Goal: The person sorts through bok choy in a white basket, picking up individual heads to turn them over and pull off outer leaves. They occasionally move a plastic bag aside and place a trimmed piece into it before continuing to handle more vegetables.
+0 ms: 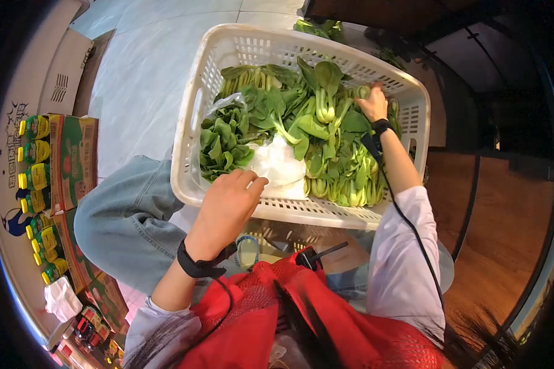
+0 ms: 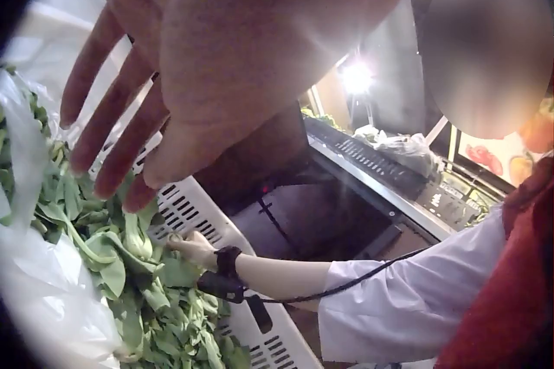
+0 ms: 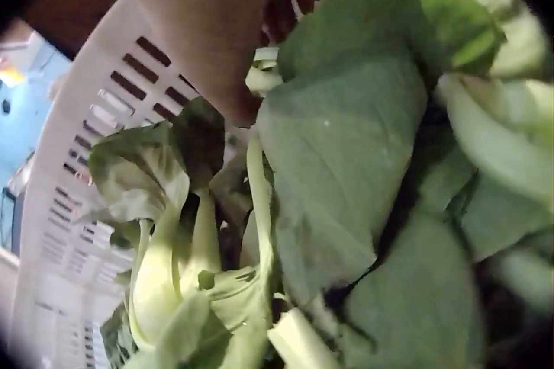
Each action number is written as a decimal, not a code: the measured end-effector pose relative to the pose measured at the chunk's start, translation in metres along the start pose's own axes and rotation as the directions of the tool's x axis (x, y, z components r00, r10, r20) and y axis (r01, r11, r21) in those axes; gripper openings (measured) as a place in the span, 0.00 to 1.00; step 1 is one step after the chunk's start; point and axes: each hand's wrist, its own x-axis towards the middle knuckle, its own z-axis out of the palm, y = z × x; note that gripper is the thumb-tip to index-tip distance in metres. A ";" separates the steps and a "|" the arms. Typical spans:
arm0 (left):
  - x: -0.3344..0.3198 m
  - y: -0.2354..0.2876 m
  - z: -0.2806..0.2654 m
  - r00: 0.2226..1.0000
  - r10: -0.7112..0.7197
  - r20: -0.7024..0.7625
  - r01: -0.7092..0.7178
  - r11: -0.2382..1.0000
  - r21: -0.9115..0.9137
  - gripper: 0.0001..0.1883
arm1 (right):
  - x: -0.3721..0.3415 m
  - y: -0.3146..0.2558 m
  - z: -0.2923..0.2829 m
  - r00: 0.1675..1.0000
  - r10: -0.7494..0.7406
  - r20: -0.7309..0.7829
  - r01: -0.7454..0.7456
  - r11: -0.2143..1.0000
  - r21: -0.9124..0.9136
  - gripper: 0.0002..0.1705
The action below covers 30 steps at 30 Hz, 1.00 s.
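A white plastic basket (image 1: 301,215) holds leafy green bok choy (image 1: 326,132). On its left side lie a white plastic bag (image 1: 277,163) and a clear bag of darker greens (image 1: 224,141). My left hand (image 1: 228,206) is over the near rim beside the white bag, its fingers loosely extended in the left wrist view (image 2: 216,57) and holding nothing. Inside the right end of the basket, my right hand (image 1: 373,104) has its fingers curled round the pale base of a bok choy. The right wrist view shows that hand (image 3: 225,23) partly behind a broad leaf (image 3: 346,153).
Yellow-capped bottles (image 1: 37,175) and printed cartons (image 1: 74,160) stand at the left. More greens (image 1: 320,29) lie beyond the basket's far rim. A brown wooden panel (image 1: 498,215) is at the right. Cables run from both wrists.
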 end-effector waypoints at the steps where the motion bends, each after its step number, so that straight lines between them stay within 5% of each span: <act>1: -0.001 0.003 -0.002 1.000 0.013 -0.001 -0.013 1.000 -0.004 0.09 | -0.005 0.000 -0.007 0.979 -0.140 -0.147 0.148 0.988 0.041 0.39; 4: -0.004 0.012 -0.004 0.997 0.069 -0.026 -0.070 0.996 -0.060 0.09 | -0.030 -0.023 -0.078 0.999 0.011 -0.035 -0.003 0.971 0.241 0.40; 7: -0.006 0.025 -0.008 0.992 0.122 -0.044 -0.126 0.985 -0.119 0.09 | -0.049 -0.015 -0.128 0.976 -0.154 -0.154 0.187 0.955 0.232 0.28; 14: 0.002 0.053 0.004 0.976 0.197 -0.093 -0.217 0.914 -0.344 0.10 | -0.154 -0.075 -0.242 0.872 -0.056 -0.487 0.347 0.771 0.533 0.21; 17: 0.020 0.067 0.017 0.993 0.037 0.111 0.080 0.481 -0.873 0.15 | -0.193 -0.101 -0.230 0.798 -0.093 -0.595 0.499 0.655 0.568 0.25; 20: 0.043 0.084 0.013 0.968 0.019 0.249 0.249 -0.163 -0.955 0.20 | -0.245 -0.139 -0.207 0.724 -0.262 -0.638 0.584 0.724 0.366 0.29; 23: 0.054 0.079 0.011 0.985 0.014 0.174 0.172 -0.259 -0.950 0.22 | -0.271 -0.162 -0.186 0.716 -0.469 -0.518 0.658 0.700 0.277 0.31; 26: 0.049 0.058 0.018 0.978 -0.068 0.198 0.188 -0.136 -0.973 0.20 | -0.274 -0.165 -0.175 0.767 -0.532 -0.359 0.639 0.683 0.353 0.35; 30: 0.043 0.046 0.015 0.978 -0.081 0.192 0.193 0.006 -0.981 0.20 | -0.271 -0.165 -0.186 0.887 -0.404 -0.223 0.422 0.516 0.745 0.37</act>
